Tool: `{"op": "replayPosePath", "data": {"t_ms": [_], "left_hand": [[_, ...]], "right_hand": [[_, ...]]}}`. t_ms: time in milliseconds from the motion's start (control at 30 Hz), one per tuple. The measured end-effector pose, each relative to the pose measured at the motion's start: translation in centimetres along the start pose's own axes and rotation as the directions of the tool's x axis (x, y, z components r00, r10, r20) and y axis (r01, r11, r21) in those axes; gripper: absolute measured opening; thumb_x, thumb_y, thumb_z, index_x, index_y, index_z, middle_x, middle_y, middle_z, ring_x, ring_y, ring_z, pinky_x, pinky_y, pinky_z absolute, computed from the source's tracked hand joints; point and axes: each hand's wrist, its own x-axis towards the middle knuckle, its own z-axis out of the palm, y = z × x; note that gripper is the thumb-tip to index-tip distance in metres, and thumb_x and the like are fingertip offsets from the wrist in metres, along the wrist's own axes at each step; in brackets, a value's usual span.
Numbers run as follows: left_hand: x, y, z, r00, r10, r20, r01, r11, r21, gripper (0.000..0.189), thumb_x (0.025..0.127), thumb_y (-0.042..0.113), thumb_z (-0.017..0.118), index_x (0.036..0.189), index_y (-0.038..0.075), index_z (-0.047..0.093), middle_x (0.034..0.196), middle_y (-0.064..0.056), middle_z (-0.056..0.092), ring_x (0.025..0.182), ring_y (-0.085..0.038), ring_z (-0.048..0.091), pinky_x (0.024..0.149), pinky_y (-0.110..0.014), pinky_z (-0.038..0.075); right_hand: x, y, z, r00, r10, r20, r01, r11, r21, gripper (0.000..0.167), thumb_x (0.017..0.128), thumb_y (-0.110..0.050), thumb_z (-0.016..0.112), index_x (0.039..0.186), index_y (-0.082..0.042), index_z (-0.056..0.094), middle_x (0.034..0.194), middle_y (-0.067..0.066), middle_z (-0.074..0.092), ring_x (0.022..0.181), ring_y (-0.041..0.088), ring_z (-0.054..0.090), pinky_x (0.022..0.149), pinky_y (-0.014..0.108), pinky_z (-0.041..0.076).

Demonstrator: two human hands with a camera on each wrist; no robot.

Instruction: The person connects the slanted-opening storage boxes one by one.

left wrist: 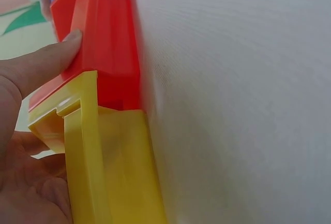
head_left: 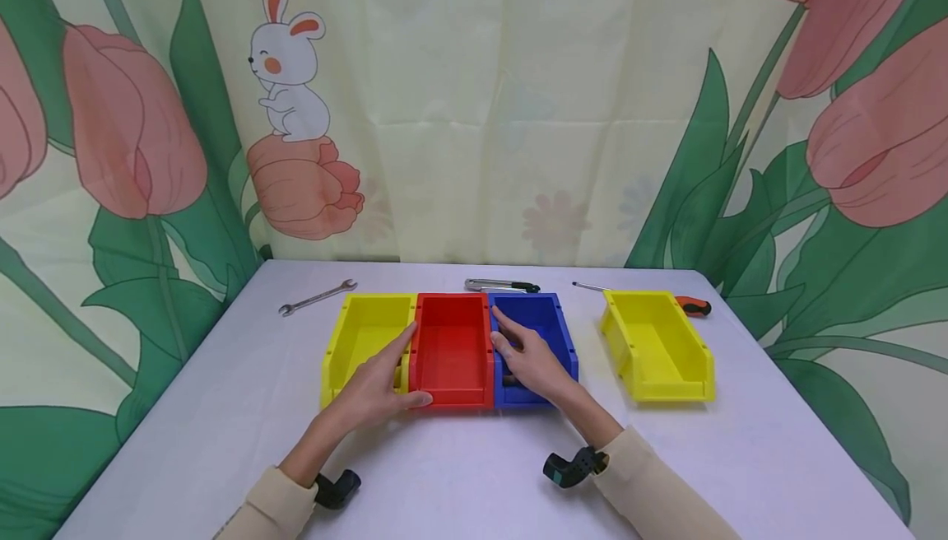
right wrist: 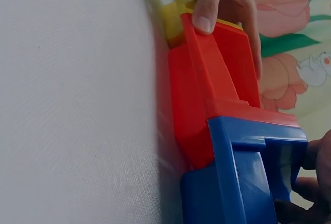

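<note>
Three plastic bins stand side by side: a yellow bin (head_left: pixel 333 351), a red bin (head_left: pixel 452 396) in the middle and a blue bin (head_left: pixel 560 309). My left hand (head_left: pixel 374 388) spans the seam between yellow and red. Its thumb (left wrist: pixel 72 43) lies on the red bin's front edge, while its other fingers reach into the yellow bin against the wall. Across from it, my right hand (head_left: pixel 535 363) dips into the blue bin, fingers touching the wall beside the red bin. Some right fingers are hidden inside the blue bin.
Farther right stands another yellow bin (head_left: pixel 662 388), with a screwdriver (head_left: pixel 693 305) partly hidden behind it. A wrench (head_left: pixel 317 297) lies at the back left. Behind the row is a utility knife (head_left: pixel 502 286). A printed curtain (head_left: pixel 459 112) hangs beyond the white table (head_left: pixel 459 482).
</note>
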Motion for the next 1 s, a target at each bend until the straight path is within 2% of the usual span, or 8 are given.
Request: {"op": "replayPosePath", "data": {"t_ms": [200, 333, 433, 533, 600, 700, 833, 1000], "left_hand": [[0.0, 0.1, -0.1, 1.000, -0.003, -0.004, 0.003, 1.000, 0.009, 0.118, 0.078, 0.024, 0.095, 0.171, 0.025, 0.023, 0.171, -0.006, 0.041, 0.154, -0.033, 0.044, 0.104, -0.050, 0.061], [0.0, 0.1, -0.1, 1.000, 0.002, 0.002, -0.002, 1.000, 0.004, 0.117, 0.078, 0.025, 0.095, 0.171, 0.026, 0.022, 0.171, -0.005, 0.040, 0.154, -0.033, 0.043, 0.104, -0.050, 0.061], [0.0, 0.0, -0.1, 1.000, 0.002, 0.006, -0.002, 1.000, -0.001, 0.117, 0.079, 0.025, 0.094, 0.171, 0.026, 0.022, 0.171, -0.005, 0.039, 0.155, -0.032, 0.043, 0.104, -0.050, 0.061], [-0.1, -0.2, -0.1, 1.000, -0.001, 0.004, 0.001, 1.000, 0.001, 0.117, 0.079, 0.025, 0.094, 0.171, 0.026, 0.022, 0.172, -0.004, 0.039, 0.155, -0.032, 0.043, 0.104, -0.050, 0.062], [-0.1, -0.3, -0.1, 1.000, 0.002, 0.004, -0.002, 1.000, 0.005, 0.117, 0.079, 0.026, 0.094, 0.171, 0.026, 0.021, 0.172, -0.005, 0.039, 0.155, -0.033, 0.043, 0.104, -0.050, 0.061], [-0.1, -0.4, -0.2, 1.000, 0.004, 0.002, -0.004, 1.000, 0.007, 0.117, 0.079, 0.027, 0.094, 0.171, 0.026, 0.021, 0.172, -0.004, 0.038, 0.156, -0.032, 0.042, 0.105, -0.050, 0.061], [-0.1, -0.5, 0.0, 1.000, 0.014, 0.006, -0.014, 1.000, 0.001, 0.117, 0.079, 0.028, 0.094, 0.171, 0.026, 0.021, 0.172, -0.005, 0.039, 0.155, -0.033, 0.043, 0.104, -0.050, 0.061], [0.0, -0.5, 0.1, 1.000, 0.022, 0.003, -0.022, 1.000, -0.002, 0.117, 0.079, 0.027, 0.094, 0.171, 0.026, 0.022, 0.171, -0.005, 0.040, 0.154, -0.033, 0.044, 0.103, -0.049, 0.062]], "right_hand": [[-0.1, -0.1, 0.2, 0.999, -0.029, -0.017, 0.028, 0.999, -0.023, 0.059, 0.112, -0.027, 0.053, 0.167, -0.022, 0.033, 0.167, 0.014, 0.047, 0.147, 0.037, 0.056, 0.116, 0.051, 0.051], [-0.2, 0.1, 0.5, 0.999, -0.035, -0.037, 0.032, 0.997, -0.070, 0.059, 0.113, -0.028, 0.051, 0.168, -0.023, 0.032, 0.130, 0.019, 0.069, 0.108, 0.037, 0.071, 0.089, 0.034, 0.064], [-0.1, 0.2, 0.5, 0.999, -0.026, -0.044, 0.024, 0.999, -0.043, 0.058, 0.112, -0.028, 0.052, 0.167, -0.024, 0.034, 0.127, 0.019, 0.069, 0.102, 0.035, 0.070, 0.081, 0.030, 0.064], [-0.1, 0.1, 0.2, 0.999, 0.004, -0.051, -0.004, 1.000, 0.011, 0.057, 0.110, -0.027, 0.057, 0.165, -0.025, 0.039, 0.154, 0.017, 0.060, 0.130, 0.036, 0.068, 0.094, 0.039, 0.066], [-0.2, 0.0, -0.4, 0.998, 0.008, -0.058, -0.007, 1.000, 0.016, 0.058, 0.109, -0.026, 0.060, 0.164, -0.023, 0.041, 0.158, 0.017, 0.057, 0.135, 0.038, 0.066, 0.096, 0.042, 0.065], [-0.8, -0.5, -2.0, 0.999, -0.014, -0.050, 0.015, 1.000, 0.025, 0.060, 0.108, -0.022, 0.062, 0.164, -0.016, 0.042, 0.156, 0.019, 0.058, 0.132, 0.039, 0.068, 0.095, 0.042, 0.065], [-2.0, -1.4, -5.6, 0.999, -0.045, -0.002, 0.045, 0.997, 0.064, 0.059, 0.108, -0.018, 0.062, 0.162, -0.006, 0.042, 0.153, 0.023, 0.060, 0.133, 0.041, 0.067, 0.097, 0.042, 0.064], [-3.8, -1.4, -11.1, 0.999, -0.039, -0.012, 0.038, 0.999, -0.035, 0.056, 0.109, -0.022, 0.061, 0.160, -0.007, 0.045, 0.150, 0.024, 0.061, 0.132, 0.043, 0.067, 0.096, 0.036, 0.065]]}}
